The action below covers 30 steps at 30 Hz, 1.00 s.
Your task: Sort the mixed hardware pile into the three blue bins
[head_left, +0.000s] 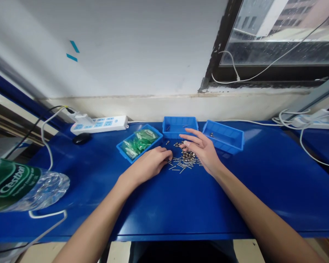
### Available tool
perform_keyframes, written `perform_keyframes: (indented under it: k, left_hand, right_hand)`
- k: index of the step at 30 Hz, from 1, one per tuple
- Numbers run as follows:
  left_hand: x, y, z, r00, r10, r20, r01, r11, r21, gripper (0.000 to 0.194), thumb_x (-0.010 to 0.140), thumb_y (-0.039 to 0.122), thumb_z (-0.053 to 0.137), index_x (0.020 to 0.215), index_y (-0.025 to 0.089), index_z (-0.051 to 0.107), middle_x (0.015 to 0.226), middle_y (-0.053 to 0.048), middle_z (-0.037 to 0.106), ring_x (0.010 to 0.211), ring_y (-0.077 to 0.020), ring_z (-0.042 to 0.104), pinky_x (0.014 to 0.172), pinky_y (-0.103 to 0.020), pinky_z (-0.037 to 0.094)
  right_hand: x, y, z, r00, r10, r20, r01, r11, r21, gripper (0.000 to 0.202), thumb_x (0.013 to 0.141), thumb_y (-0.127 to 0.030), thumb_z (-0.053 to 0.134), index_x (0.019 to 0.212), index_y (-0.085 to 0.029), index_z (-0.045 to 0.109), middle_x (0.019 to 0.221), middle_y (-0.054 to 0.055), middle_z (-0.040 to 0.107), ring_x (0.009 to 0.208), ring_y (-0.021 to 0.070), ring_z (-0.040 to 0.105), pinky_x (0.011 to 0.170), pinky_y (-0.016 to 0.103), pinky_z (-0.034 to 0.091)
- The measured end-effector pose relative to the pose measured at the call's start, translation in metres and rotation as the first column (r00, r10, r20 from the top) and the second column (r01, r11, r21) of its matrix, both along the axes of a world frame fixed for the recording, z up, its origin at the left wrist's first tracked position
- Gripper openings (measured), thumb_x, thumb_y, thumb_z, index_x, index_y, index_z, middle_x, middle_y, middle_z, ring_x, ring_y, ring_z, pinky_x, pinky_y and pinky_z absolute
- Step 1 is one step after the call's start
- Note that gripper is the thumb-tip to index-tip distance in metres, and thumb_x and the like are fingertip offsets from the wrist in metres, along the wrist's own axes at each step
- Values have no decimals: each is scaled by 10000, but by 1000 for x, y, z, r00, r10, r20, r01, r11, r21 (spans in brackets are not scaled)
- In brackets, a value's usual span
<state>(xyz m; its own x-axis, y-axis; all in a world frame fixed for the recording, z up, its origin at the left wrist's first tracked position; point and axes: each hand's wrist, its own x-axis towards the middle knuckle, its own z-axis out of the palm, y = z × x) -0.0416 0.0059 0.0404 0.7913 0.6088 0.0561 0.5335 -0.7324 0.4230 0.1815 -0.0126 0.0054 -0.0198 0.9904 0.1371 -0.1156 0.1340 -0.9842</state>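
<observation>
A loose pile of small metal screws (188,157) lies on the blue table between my hands. My left hand (152,163) rests at the pile's left edge with its fingers curled down; whatever is under the fingertips is too small to make out. Above the pile's right side is my right hand (202,149), its fingers spread apart. Behind the pile stands a blue bin (180,126) with a few small pieces inside. The right blue bin (224,137) also has a small piece in it. Green-and-clear plastic packets (140,142) fill the left blue bin (131,159).
On the blue table (175,208), a large water bottle (24,184) lies at the left. A white power strip (100,124) and a black mouse (81,138) sit at the back left. White cables (304,140) run along the right side.
</observation>
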Motion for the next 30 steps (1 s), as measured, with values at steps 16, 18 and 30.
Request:
perform_keyframes:
  k: [16, 18, 30]
  left_hand:
    - [7, 3, -1, 824, 208, 527, -191, 978, -88, 128, 899, 187, 661, 918, 185, 534, 861, -7, 612, 744, -123, 628, 723, -272, 549]
    - [9, 2, -1, 787, 237, 569, -191, 972, -141, 165, 892, 222, 681, 893, 183, 521, 837, -4, 619, 720, -118, 642, 715, -268, 570]
    - [-8, 0, 9, 986, 149, 76, -138, 981, -140, 450, 843, 467, 752, 1158, 202, 571, 947, -35, 616, 813, -194, 609, 716, -331, 512]
  right_hand:
    - [3, -4, 3, 942, 121, 313, -153, 985, 81, 268, 850, -323, 733, 1098, -224, 727, 1059, 77, 766, 966, 228, 728, 876, 401, 589]
    - [3, -4, 3, 954, 193, 228, -202, 979, 18, 247, 833, -329, 754, 1053, -219, 737, 989, 67, 773, 912, 219, 741, 859, 396, 597]
    - [2, 4, 3, 997, 71, 34, -70, 997, -28, 295, 796, -311, 778, 1076, -220, 759, 954, 77, 789, 876, 237, 749, 852, 430, 600]
